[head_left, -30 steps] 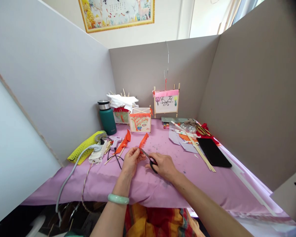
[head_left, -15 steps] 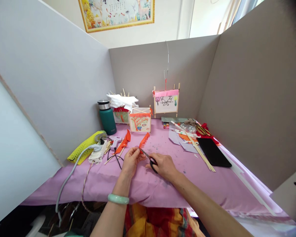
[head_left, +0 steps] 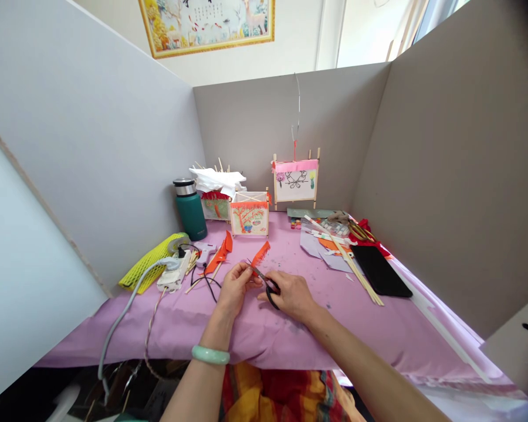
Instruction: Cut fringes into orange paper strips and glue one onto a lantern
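My left hand (head_left: 236,285) pinches the lower end of a narrow orange paper strip (head_left: 260,254) whose edge is cut into fringe. The strip sticks up and to the right, above the purple cloth. Black-handled scissors (head_left: 271,291) are in my right hand (head_left: 293,295), fingers through the loops. Their blades meet the strip close to my left fingertips. Behind them stands a small stick-framed box lantern (head_left: 250,218) with a drawn tree and orange fringe along its top. More orange paper (head_left: 220,256) lies left of my hands.
Left are a green bottle (head_left: 191,214), a glue gun (head_left: 206,253), a power strip (head_left: 174,275) with cords and yellow netting (head_left: 152,264). Right lie wooden sticks (head_left: 356,272) and a black phone-like slab (head_left: 381,271). A pink-topped lantern (head_left: 295,181) hangs behind. Grey panels enclose three sides.
The orange strip has tilted and shifted slightly, up and to the right. The scissor blades now look a little more open. Both hands stay in nearly the same place.
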A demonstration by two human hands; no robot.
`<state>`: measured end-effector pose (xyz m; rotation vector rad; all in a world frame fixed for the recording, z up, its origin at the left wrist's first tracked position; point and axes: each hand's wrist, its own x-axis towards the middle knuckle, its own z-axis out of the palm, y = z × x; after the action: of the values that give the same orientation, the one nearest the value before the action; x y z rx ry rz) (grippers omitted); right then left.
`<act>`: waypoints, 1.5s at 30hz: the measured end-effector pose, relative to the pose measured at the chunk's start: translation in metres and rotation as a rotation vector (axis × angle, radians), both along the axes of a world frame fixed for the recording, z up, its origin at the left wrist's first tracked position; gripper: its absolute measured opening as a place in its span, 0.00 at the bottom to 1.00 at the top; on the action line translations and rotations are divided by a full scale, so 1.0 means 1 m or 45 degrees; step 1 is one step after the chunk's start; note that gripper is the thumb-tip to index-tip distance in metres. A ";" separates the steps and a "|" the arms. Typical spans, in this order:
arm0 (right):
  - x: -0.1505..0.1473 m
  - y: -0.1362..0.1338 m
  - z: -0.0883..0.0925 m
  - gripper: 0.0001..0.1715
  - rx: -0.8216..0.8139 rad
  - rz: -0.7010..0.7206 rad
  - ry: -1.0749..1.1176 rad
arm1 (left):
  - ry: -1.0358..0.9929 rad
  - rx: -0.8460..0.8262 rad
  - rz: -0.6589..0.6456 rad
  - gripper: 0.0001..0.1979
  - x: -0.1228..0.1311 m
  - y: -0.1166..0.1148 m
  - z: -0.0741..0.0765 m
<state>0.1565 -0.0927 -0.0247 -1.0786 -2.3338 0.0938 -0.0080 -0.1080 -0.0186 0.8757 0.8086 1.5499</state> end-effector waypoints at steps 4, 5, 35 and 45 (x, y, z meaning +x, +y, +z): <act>0.000 -0.001 0.001 0.22 0.002 0.006 0.002 | 0.007 0.009 -0.004 0.15 0.001 0.000 0.000; -0.001 -0.001 0.002 0.23 0.003 0.007 0.001 | 0.006 0.010 -0.004 0.16 0.001 -0.001 0.000; 0.001 0.003 -0.001 0.21 0.004 0.018 -0.040 | 0.021 -0.001 -0.026 0.14 0.000 -0.001 -0.001; -0.001 -0.002 0.003 0.26 0.010 0.001 -0.023 | -0.041 0.010 0.077 0.17 0.000 0.000 -0.001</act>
<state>0.1556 -0.0942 -0.0214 -1.0792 -2.3487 0.0749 -0.0082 -0.1082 -0.0192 0.8360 0.8130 1.6173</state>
